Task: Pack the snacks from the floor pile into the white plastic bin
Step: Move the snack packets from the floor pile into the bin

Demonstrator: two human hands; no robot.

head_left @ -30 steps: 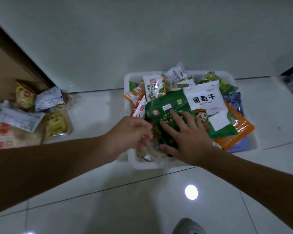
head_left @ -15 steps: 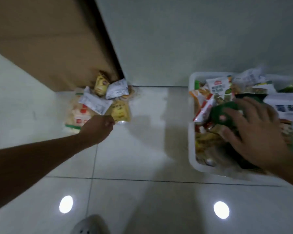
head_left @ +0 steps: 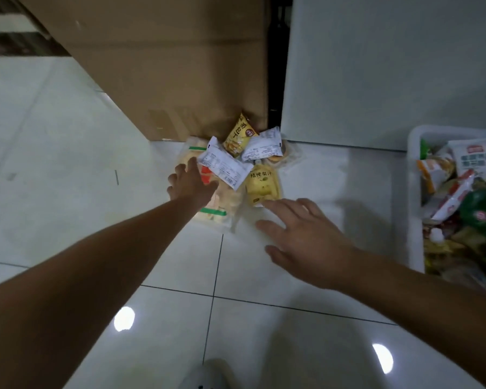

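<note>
Swinging over from the bin (head_left: pixel 414 192) to the pile (head_left: pixel 236 169) in the last half second with the right grip (head_left: pixel 300 237), now hovering empty with fingers spread, forefinger just at the lower edge of the yellow pouch (head_left: pixel 263 186); not possible to tell whether touching. Pushing deeper in with the left grip (head_left: pixel 190 183) too, fingers straight and loosely spread, holding nothing, lying over the big clear pack (head_left: pixel 222 202) and against the end of the long white packet (head_left: pixel 223 167).

Waiting on the floor (head_left: pixel 68 164), heaped at the foot of the cardboard box (head_left: pixel 166 66), well apart from the bin, itself already brimming at the right edge.

Judging everything here as light, soft and crinkly, with slick film likely sliding away under a flat palm; probably worth pinching by a sealed end or scooping from beneath. Guessing at brittle pieces inside the big clear pack, so lifting by both long sides and not squeezing. Taking the yellow pouch for a drink pouch, floppy and heavier, best held by its top seam.

Working in dim light over glossy pale tiles, mirroring two lamps. Crowding into a corner between the box and a white wall (head_left: pixel 376 66), with a dark gap between them. Showing the toe of a pale shoe (head_left: pixel 205 374) at the bottom edge.
</note>
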